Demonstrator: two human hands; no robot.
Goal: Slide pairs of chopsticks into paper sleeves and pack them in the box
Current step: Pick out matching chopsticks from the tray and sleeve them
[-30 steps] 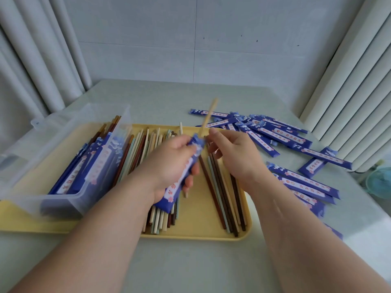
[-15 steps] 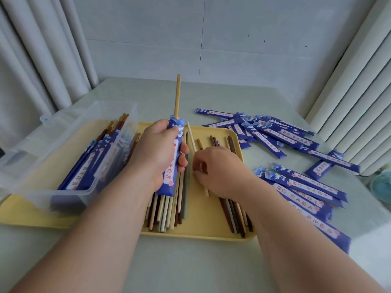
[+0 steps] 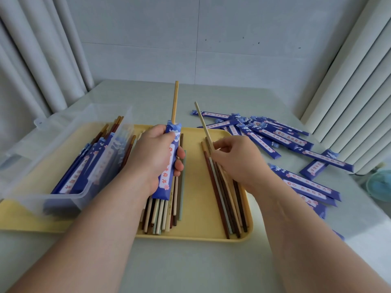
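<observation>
Chopsticks (image 3: 224, 199) of mixed colours lie loose in two heaps on a yellow tray (image 3: 196, 187), which sits toward the near edge of the surface (image 3: 190, 263). One heap is in the middle of the tray and the other runs along its right side.

Above the middle heap, the left hand (image 3: 156, 157) is wrapped around a blue paper sleeve (image 3: 164, 187) and holds it roughly upright. A tan chopstick (image 3: 175, 100) stands in the sleeve, with most of its length sticking out of the open top toward the far edge.

Over the right heap, the right hand (image 3: 239, 161) pinches a pale chopstick (image 3: 202, 121) between thumb and fingertips. It is tilted, with its free end raised toward the far edge and apart from the sleeve.

A clear plastic box (image 3: 69, 127) rests on the left part of the tray. It holds filled sleeves (image 3: 80, 172) laid side by side, with chopstick ends poking out at the far end.

Flat sleeves (image 3: 275, 136) are scattered toward the right edge of the surface, beside the tray. Pale curtains (image 3: 42, 60) hang behind the left and right edges.
</observation>
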